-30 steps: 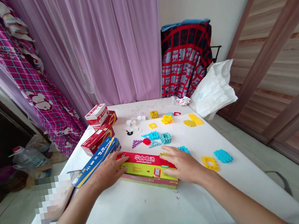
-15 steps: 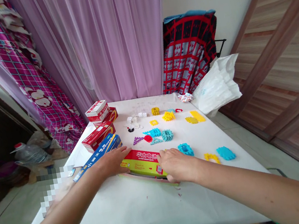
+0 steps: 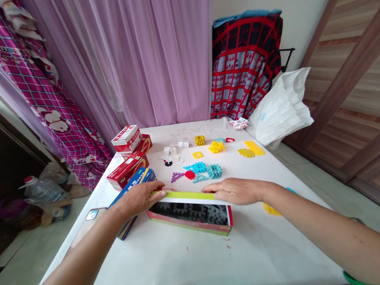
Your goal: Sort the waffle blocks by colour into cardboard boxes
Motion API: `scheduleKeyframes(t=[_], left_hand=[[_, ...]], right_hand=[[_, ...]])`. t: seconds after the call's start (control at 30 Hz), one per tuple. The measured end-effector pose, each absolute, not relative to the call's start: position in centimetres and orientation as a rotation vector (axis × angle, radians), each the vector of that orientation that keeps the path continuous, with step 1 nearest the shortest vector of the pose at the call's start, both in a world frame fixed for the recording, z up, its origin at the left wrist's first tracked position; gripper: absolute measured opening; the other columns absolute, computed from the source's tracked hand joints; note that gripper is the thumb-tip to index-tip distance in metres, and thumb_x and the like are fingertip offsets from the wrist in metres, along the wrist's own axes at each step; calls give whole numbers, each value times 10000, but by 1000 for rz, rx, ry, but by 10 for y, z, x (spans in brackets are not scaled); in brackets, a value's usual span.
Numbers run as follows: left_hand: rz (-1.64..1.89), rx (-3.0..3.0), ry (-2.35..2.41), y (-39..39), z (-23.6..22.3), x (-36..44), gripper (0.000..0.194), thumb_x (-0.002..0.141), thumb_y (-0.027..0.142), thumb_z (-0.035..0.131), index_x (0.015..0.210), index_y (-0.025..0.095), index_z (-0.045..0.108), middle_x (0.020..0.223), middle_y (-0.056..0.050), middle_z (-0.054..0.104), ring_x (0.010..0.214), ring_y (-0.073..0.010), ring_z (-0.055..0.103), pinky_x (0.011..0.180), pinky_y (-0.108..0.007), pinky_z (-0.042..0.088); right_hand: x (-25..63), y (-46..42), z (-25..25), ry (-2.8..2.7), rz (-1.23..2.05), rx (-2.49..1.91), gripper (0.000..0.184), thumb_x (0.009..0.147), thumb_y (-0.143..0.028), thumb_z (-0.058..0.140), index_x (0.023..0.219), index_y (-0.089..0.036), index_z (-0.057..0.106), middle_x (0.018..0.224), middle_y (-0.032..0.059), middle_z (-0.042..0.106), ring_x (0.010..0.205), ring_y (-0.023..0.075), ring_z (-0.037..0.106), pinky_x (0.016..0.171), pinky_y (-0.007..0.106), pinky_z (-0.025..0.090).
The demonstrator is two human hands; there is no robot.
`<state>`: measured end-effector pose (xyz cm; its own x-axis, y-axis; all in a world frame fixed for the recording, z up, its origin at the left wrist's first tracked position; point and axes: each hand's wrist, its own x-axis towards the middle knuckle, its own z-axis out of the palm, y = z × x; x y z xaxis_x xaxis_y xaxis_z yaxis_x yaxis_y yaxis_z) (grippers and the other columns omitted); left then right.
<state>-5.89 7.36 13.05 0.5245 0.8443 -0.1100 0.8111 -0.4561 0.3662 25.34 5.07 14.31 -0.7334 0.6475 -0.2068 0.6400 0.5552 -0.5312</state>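
A cardboard battery box [image 3: 193, 225] lies near the middle of the table with its long top flap raised. Inside, dark grey and black interlocking plastic pieces [image 3: 194, 213] show through the opening. At the flap's left end is my left hand [image 3: 143, 199], its fingers and thumb closed on the edge. My right hand [image 3: 236, 190] grips the right end of the same lid flap [image 3: 187, 195], which shows a yellow-green edge and a white inner side. The right hand's thumb is mostly hidden.
A blue box [image 3: 132, 180] and red boxes [image 3: 127, 170] line the left side, beside a phone [image 3: 92, 214]. Behind the opened box lie a purple triangle [image 3: 177, 177], a turquoise cube [image 3: 214, 171] and a yellow block [image 3: 216, 147]. A white bag [image 3: 279, 110] hangs at the right edge.
The box lid was closed, with both hands on it. It has been lifted up and away from me, uncovering the dark pieces. The view has shifted slightly.
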Motion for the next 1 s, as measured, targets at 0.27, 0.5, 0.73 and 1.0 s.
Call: scheduleKeyframes(t=[0.27,0.5,0.73,1.0], left_hand=[[687,1996,1463,83,104,-71,873,788,752,334,1369,109,435,1182,-133,665,1057,-274,627,896,-378,500],[992,1754,1535,67,76,-58,775,771,767,375,1173,153,625,1078,-99,711,1120,-306,598,1031,-450,417],[1206,1471,1683,44,73,-50,666,847,652,401,1237,143,583,1071,-96,718,1129,-313,605,1003,-454,455],[1428,422,1766,7,78,-42,575,819,533,561,1299,217,538,951,-54,733,805,-248,708,758,-391,591]], right_hand=[[269,71,123,-2382,978,-1258,461,915,-354,360,1244,-176,630,1278,59,636,1168,227,576,1029,391,413],[261,90,104,-2039,929,-1257,467,872,-493,421,959,-149,724,935,74,738,955,251,649,901,393,478],[251,63,84,-1335,865,-1306,714,874,-710,248,1149,-146,587,1078,160,694,965,259,666,818,383,537],[238,-19,27,-1539,844,-1456,577,870,-504,501,1380,-249,406,1308,126,578,981,256,661,715,354,579]])
